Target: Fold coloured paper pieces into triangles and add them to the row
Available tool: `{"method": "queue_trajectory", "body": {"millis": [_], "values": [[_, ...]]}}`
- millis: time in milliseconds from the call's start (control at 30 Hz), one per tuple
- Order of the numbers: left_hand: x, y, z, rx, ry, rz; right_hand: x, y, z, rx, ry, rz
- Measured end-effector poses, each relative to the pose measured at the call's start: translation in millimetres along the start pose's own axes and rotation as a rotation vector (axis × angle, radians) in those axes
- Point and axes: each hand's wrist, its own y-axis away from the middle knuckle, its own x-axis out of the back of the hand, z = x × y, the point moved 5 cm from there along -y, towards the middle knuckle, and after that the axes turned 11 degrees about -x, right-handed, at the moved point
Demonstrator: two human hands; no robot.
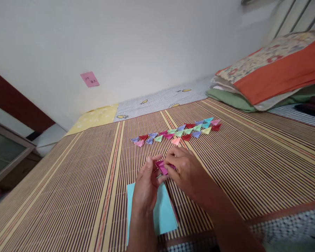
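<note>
A small magenta piece of folded paper [161, 167] is between my two hands, above the striped mat. My left hand [146, 183] grips its left side, thumb on top and fingers beneath. My right hand [182, 168] pinches the right part of the paper, and its fingers cover much of that side. Below my left hand lies a stack of light blue paper sheets [166, 215], partly hidden by the wrist. Just beyond my hands, several small folded paper triangles [179, 133] in many colours lie in rows.
The striped bamboo mat [76, 182] covers the bed. Folded bedding [275, 70] with an orange edge is piled at the far right. A pink note [89, 79] is stuck on the white wall [152, 42]. A framed panel [7, 154] stands at the left.
</note>
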Motion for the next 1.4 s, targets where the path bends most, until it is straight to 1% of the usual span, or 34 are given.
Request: {"method": "queue_trajectory", "body": {"millis": [100, 267, 400, 467, 567, 633, 700, 733, 800, 900, 1000, 1100, 1233, 1400], "values": [[-5.8, 0, -3, 0.029, 0.052, -0.032, -7, -1, 4, 0.026, 0.015, 0.019], [-6.0, -1, -5, 0.031, 0.054, 0.023, -11, -1, 2, 0.018, 0.017, 0.001], [-3.6, -2, -7, 0.022, 0.065, 0.095, -6, -1, 0, -0.024, -0.050, -0.031], [-2.1, -2, -6, 0.005, 0.083, 0.127, -1, 0, 2, -0.020, -0.109, -0.039], [0.2, -3, -5, -0.015, 0.145, 0.161, 10, 0, 10, -0.012, -0.209, -0.004], [1.4, -5, -5, -0.019, 0.195, 0.169, 15, -1, 21, -0.103, -0.239, 0.057], [3.0, -6, -5, -0.022, 0.230, 0.187, 16, -2, 27, -0.169, -0.263, 0.086], [4.0, -6, -5, -0.028, 0.241, 0.200, 14, -2, 26, -0.161, -0.277, 0.085], [5.2, -7, -5, -0.040, 0.249, 0.219, 10, -2, 19, -0.074, -0.296, 0.069], [4.9, -6, -4, -0.054, 0.239, 0.213, 2, -2, 7, 0.042, -0.269, 0.038], [5.0, -5, -2, -0.068, 0.206, 0.224, -1, -2, -1, 0.086, -0.250, 0.025], [5.3, -4, -1, -0.083, 0.173, 0.230, 3, 0, -7, 0.127, -0.253, 0.005], [5.2, -5, 1, -0.107, 0.140, 0.219, 5, 3, -9, 0.122, -0.252, -0.066], [4.4, -5, 0, -0.103, 0.136, 0.238, -5, 1, -5, 0.078, -0.155, -0.073]]}}
